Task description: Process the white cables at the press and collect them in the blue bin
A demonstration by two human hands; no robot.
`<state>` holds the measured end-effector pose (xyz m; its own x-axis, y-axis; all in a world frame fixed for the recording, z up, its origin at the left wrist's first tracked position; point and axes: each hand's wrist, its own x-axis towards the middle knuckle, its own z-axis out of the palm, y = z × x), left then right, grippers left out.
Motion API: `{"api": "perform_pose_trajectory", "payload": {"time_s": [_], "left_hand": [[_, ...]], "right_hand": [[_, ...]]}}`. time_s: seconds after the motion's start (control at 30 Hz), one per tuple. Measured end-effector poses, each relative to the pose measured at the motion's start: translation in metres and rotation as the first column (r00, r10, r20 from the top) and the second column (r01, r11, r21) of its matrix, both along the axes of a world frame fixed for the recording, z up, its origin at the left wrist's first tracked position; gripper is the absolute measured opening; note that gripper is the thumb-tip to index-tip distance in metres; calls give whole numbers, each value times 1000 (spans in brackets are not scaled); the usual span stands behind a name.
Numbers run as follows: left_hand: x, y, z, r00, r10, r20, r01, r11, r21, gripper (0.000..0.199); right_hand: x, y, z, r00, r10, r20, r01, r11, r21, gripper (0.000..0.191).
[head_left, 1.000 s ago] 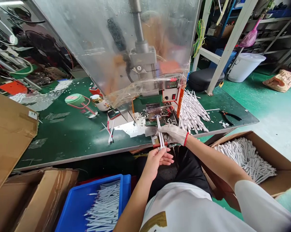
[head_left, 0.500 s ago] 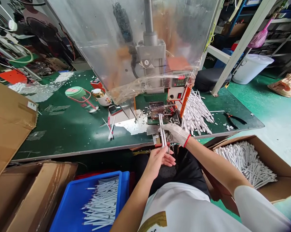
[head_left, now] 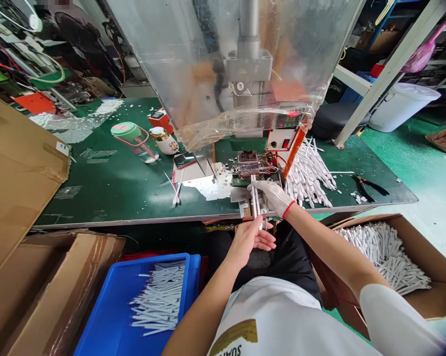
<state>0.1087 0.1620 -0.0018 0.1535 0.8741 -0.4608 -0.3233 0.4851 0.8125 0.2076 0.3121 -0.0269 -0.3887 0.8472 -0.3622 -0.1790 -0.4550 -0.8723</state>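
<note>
Head view looks down on a green workbench (head_left: 97, 198), with a press machine (head_left: 248, 64) behind a clear plastic sheet. Below and left of the press, a blue plastic tray (head_left: 156, 259) holds a heap of white sticks. Directly in front of the press base, the bare left hand (head_left: 247, 242) is open, palm up, its fingers (head_left: 263, 241) just beneath the lower ends of two held white strips (head_left: 255, 202). Just right of those strips, the white-gloved right hand (head_left: 270, 195) pinches them upright between its fingers (head_left: 258, 185). Right of the press lie a loose pile of white sticks (head_left: 307, 173) and red-handled pliers (head_left: 367, 185). Further right and nearer the person, a cardboard box (head_left: 430, 242) is full of white sticks (head_left: 382, 259).
</note>
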Motion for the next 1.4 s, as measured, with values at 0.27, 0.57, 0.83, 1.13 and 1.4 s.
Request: {"api": "perform_pose_trajectory", "payload": {"time_s": [0.27,0.57,0.83,1.13,1.4], "left_hand": [[5,2,-5,997,9,72,-11,1000,25,69],[7,7,-16,995,-1,103,-4,998,55,67],[8,8,-19,993,-3,118,-5,998,66,67],[10,6,-14,996,68,54,-73,993,89,67],[0,-32,-28,994,-43,-101,61,981,184,53]], "right_hand": [[-14,13,8,997,-71,-37,72,997,20,16],[-9,16,1,995,-97,-30,97,995,-12,15],[-7,21,-7,997,-77,6,77,997,11,14],[-19,8,7,987,-137,-87,134,990,-32,11],[1,-30,22,976,-84,-201,97,994,54,27]]}}
